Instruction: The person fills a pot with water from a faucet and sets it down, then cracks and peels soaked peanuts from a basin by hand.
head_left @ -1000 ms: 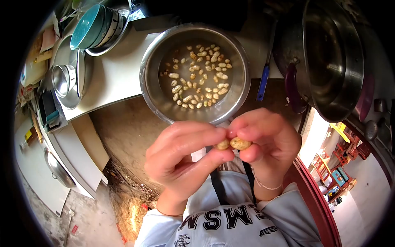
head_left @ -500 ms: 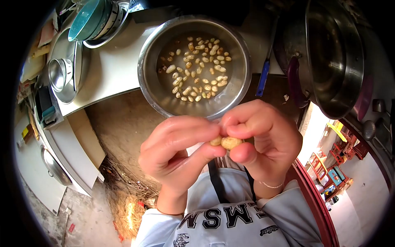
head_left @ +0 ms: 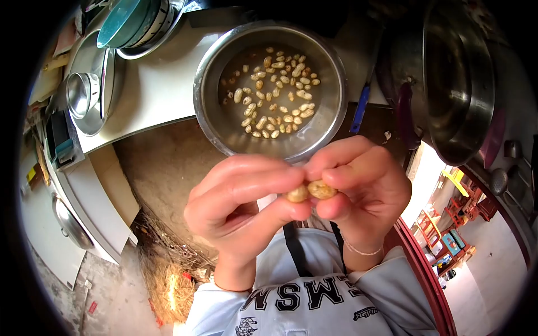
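Note:
Close to my chest, in front of the basin, both hands pinch a pale yellow-brown peanut in its shell [head_left: 322,189]. Two rounded parts of it show; whether they are still joined I cannot tell. My left hand [head_left: 244,196] is closed on the left part, thumb below and fingers above. The right part sits between thumb and fingers of my right hand [head_left: 361,182], also closed. Just beyond the fingertips stands a steel basin [head_left: 203,106] of water with many wet peanuts [head_left: 274,92] in it, some whole and some small and rounded.
Teal bowls [head_left: 120,25] and small steel bowls [head_left: 78,95] stand at the left on the white counter [head_left: 151,89]. A large dark pan [head_left: 457,84] and a blue-handled utensil [head_left: 361,109] are at the right. Straw [head_left: 174,294] lies on the floor at lower left.
The peanut's two parts now show more fully between my fingertips, and the right part has tilted. My hands stay close together. The view has shifted slightly, so the basin appears further right.

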Tool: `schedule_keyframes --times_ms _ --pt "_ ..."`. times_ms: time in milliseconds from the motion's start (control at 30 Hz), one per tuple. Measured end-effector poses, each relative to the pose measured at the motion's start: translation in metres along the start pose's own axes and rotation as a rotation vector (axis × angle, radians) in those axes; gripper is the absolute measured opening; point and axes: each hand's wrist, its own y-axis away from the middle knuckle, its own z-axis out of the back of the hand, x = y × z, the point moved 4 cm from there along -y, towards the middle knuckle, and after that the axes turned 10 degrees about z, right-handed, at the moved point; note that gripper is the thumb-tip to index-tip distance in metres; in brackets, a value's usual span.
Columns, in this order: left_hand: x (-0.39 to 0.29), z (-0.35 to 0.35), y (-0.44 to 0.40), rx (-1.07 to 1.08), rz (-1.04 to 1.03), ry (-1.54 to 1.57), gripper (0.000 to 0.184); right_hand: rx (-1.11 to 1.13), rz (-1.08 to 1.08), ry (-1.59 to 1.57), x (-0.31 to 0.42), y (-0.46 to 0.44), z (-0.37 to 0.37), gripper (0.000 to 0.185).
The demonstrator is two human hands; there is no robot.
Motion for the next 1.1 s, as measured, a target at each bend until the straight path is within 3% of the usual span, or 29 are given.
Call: schedule_keyframes --times_ms 267,400,467,533,567,600,700,833,1000,1100 --pt "-0.002 -0.003 -0.007 0.047 -0.08 -0.062 0.023 0.114 0.067 0.184 0.008 -0.008 -0.003 0.016" --pt "0.004 -0.004 -0.007 0.062 -0.129 -0.049 0.02 0.0 0.046 0.263 0.001 -0.012 -0.005 0.015" --pt "0.016 -0.003 -0.002 -0.071 0.176 0.284 0.016 0.006 0.097 0.291 0.003 -0.012 -0.005 0.015" --pt "0.018 -0.006 0.001 0.001 0.145 0.349 0.018 -0.121 -0.028 0.095 0.003 -0.01 -0.002 0.017" --pt "0.018 -0.011 0.001 0.007 0.237 0.506 0.02 -0.122 -0.03 0.094 0.003 -0.009 0.0 0.017" --pt "0.02 -0.014 0.002 0.012 0.33 0.661 0.023 -0.089 0.023 0.143 0.004 -0.01 0.003 0.018" --pt "0.024 -0.017 0.004 0.072 0.356 0.747 0.026 -0.04 0.136 0.203 0.001 -0.013 0.01 0.018" --pt "0.024 -0.018 0.006 0.012 0.365 0.704 0.024 0.065 0.174 0.294 0.003 -0.01 0.011 0.019" --pt "0.028 -0.011 0.004 -0.005 0.254 0.391 0.02 0.151 0.23 0.431 0.0 -0.017 0.005 0.016" --pt "0.056 -0.016 -0.014 -0.059 0.527 0.098 0.016 -0.095 0.119 0.569 -0.022 -0.016 0.021 0.011"
